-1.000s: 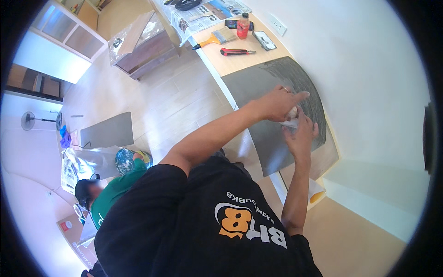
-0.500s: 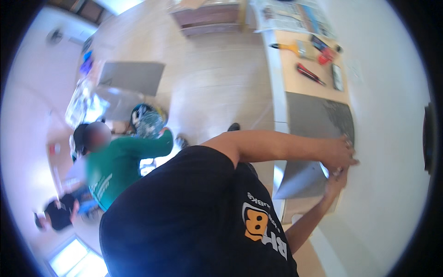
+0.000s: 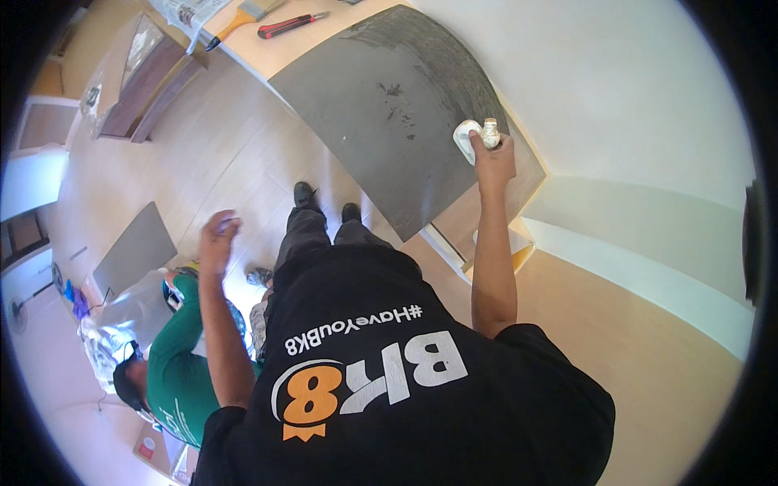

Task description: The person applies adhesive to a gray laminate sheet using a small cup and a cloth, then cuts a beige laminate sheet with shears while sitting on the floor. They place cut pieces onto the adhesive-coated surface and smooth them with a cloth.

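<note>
My right hand is closed on a white flat tool with a rounded knob, held at the wall-side edge of a dark grey sheet. The sheet lies on a pale wooden worktop, overhanging its front edge. Along the wall side it has a darker, smeared band, and a few dark blotches mark its middle. Away to the left, my left hand is raised over the floor with loosely bent fingers apart, holding nothing that I can see.
A red and black utility knife and an orange-handled brush lie at the worktop's far end. A person in a green top bends close on my left. Another grey sheet and a wooden cabinet stand beyond.
My hands were together at the sheet's wall-side edge; now they are far apart, the left off to the left. The white tool now shows in my right hand. The view has turned.
</note>
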{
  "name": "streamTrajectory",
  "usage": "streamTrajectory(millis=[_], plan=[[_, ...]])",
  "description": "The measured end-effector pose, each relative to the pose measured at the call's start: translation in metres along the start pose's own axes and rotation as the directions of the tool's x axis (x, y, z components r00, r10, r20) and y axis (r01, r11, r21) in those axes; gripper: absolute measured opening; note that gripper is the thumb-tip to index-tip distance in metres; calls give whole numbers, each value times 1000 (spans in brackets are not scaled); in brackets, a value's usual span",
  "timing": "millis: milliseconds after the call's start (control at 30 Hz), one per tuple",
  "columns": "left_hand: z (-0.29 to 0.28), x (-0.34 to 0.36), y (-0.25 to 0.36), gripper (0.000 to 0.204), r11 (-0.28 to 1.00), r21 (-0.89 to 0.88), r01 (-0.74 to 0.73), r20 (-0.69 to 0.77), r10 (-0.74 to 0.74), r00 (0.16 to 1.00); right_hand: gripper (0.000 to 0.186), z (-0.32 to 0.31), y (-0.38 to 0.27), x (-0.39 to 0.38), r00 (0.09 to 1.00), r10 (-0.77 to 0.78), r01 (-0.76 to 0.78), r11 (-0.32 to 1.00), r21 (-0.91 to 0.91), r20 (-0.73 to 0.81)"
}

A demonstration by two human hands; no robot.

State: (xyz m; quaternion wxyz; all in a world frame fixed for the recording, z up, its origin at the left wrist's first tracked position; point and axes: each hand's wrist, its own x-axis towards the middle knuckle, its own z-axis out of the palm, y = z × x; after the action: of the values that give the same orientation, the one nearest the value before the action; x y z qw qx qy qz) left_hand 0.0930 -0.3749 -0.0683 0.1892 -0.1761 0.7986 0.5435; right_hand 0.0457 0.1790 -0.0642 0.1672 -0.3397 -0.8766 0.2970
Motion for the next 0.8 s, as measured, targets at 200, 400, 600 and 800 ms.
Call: streamTrajectory(millis=[200,400,600,800], plan=[[150,-6,15,49,986,-161,-51,427,116,897,66,36,52,-12,996,-86,87,995,-41,21],[264,8,36,30,975,-199,100,448,0,894,73,43,66,8,994,-105,102,984,-148,-14],[306,4,62,34,988,-140,59,611,39,790,75,8,44,25,989,-144,148,954,-262,35],[256,-6,23,40,1000,-17,3,677,9,736,76,-7,10,49,958,-269,280,953,-115,103]])
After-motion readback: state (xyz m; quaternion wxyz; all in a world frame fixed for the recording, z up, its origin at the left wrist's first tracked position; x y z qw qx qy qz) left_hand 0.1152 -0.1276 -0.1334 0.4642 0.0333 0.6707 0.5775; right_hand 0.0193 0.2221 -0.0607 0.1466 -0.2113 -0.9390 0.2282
